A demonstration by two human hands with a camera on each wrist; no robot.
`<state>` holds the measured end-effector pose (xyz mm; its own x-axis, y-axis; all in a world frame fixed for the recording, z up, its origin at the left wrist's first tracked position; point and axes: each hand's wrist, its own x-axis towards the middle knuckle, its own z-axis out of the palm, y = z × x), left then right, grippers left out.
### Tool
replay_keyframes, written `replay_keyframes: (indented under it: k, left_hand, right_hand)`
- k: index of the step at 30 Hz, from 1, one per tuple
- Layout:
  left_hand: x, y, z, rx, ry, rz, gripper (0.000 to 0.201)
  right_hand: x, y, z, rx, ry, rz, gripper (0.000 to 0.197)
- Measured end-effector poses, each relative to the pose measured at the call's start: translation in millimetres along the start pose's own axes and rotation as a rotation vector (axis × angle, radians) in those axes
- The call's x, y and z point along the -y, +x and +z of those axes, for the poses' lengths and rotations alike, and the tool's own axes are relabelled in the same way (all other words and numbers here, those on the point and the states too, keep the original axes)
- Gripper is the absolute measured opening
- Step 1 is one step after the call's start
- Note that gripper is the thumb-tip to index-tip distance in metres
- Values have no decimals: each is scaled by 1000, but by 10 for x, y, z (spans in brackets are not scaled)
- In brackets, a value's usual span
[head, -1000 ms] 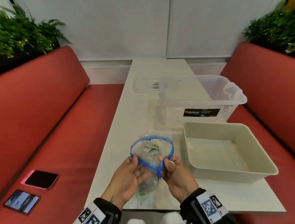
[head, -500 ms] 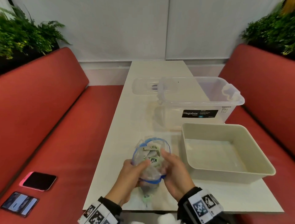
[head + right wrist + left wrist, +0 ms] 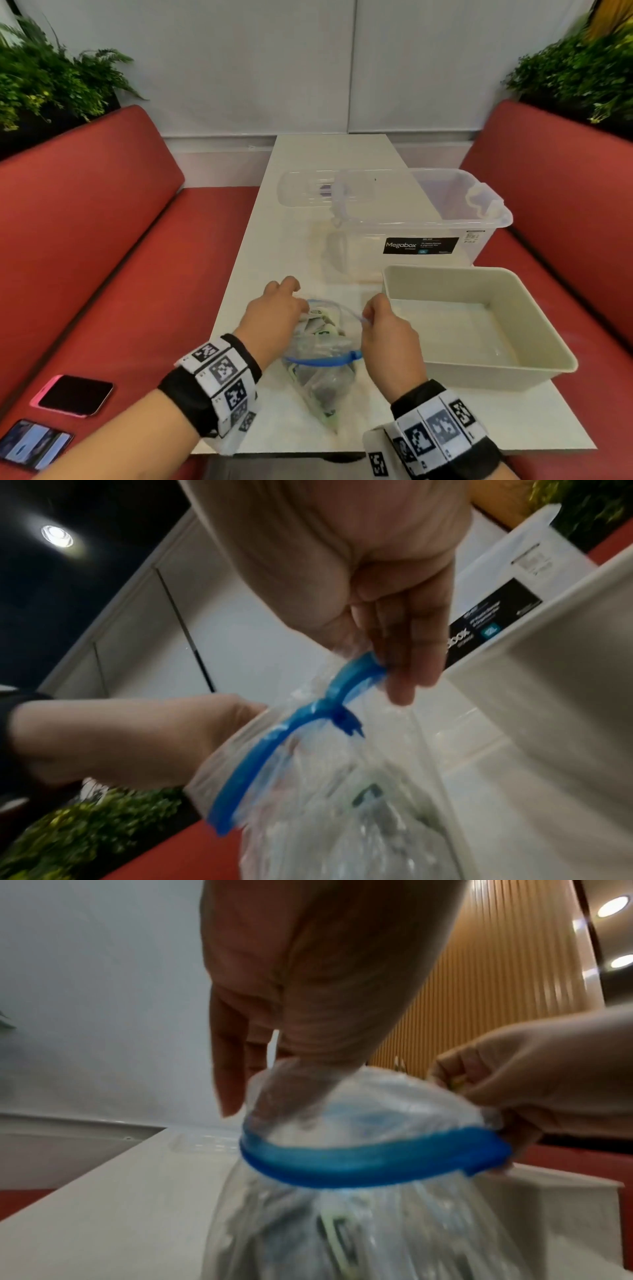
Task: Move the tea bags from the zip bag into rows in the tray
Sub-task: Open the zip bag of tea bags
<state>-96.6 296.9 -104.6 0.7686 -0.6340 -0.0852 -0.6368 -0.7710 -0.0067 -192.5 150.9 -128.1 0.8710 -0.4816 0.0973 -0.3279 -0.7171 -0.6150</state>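
Zip bag (image 3: 322, 373): on the worktop (image 3: 260, 260) near edge, mouth open, blue seal bowed. Left hand (image 3: 277, 318): fingers now inside the mouth among the tea bags (image 3: 320, 325), where half a second ago it gripped the outside; its grip there is hidden. Right hand (image 3: 387, 329): pinches the seal's right end. Tray (image 3: 534, 368): just right of the bag. Clear storage box (image 3: 479, 219): behind, unmoved.
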Motion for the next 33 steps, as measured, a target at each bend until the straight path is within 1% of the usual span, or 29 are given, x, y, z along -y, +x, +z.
replay_keyframes:
  k: [1,3,4,6,8,10,11,14,17,18,20,21,22,24,26,27,29,30,31,32,33]
  left_hand:
    - [46,-5,-30,12,28,3,50]
    - [100,-32,-59,33,44,3,51]
    - [102,-51,-63,52,41,1,51]
    - [66,-87,-49,114,5,-6,57]
    - [-2,-119,-18,158,-77,-41,66]
    - [-61,-159,12,128,-196,-118,69]
    - [-82,-184,21,96,-237,-157,67]
    - [-109,-264,33,6,-220,-215,49]
    - [-159,-341,28,-14,-173,-212,40]
    - [-182,-367,33,-7,-160,-205,41]
    - [-211,-425,33,10,-134,-197,46]
    - [-205,-451,29,24,-128,-204,51]
    - [-184,-476,19,36,-129,-221,56]
    - [-118,-514,-6,31,-139,-258,64]
    - [-75,-532,-17,-15,-196,-252,66]
    - [-76,-535,-27,-61,-244,-238,61]
    - [-100,-504,-43,-208,-350,-194,48]
    - [-111,-461,-32,-280,-381,-161,46]
    - [-112,-404,-10,-323,-391,-128,46]
    - [-107,-345,26,-332,-398,-103,48]
    - [-99,-292,70,-315,-412,-94,48]
  right_hand:
    - [-19,26,-41,-11,5,8,14]
    - [-28,87,-100,-24,57,30,17]
    - [-18,117,-119,-40,58,17,19]
    - [25,134,-126,-85,-20,-46,23]
    - [85,94,-84,-113,-56,-85,20]
    - [112,22,-4,-96,-43,-83,6]
    - [109,-13,40,-74,-54,-66,7]
    - [87,-69,124,27,-109,-2,22]
    - [132,-73,134,52,-98,70,36]
    - [142,-69,134,49,-92,68,35]
    - [145,-50,122,44,-105,29,21]
    - [135,-40,99,52,-111,14,19]
    - [117,-30,67,62,-99,9,20]
    - [75,-15,0,87,5,11,22]
    - [48,-27,-20,86,103,-3,28]
    - [37,-40,-11,81,136,-7,31]
    - [3,-58,18,71,205,4,35]
    - [-17,-62,27,69,244,16,36]
    - [-36,-60,32,69,283,37,36]
    - [-56,-53,35,68,320,58,35]
    - [-71,-44,37,67,355,73,32]
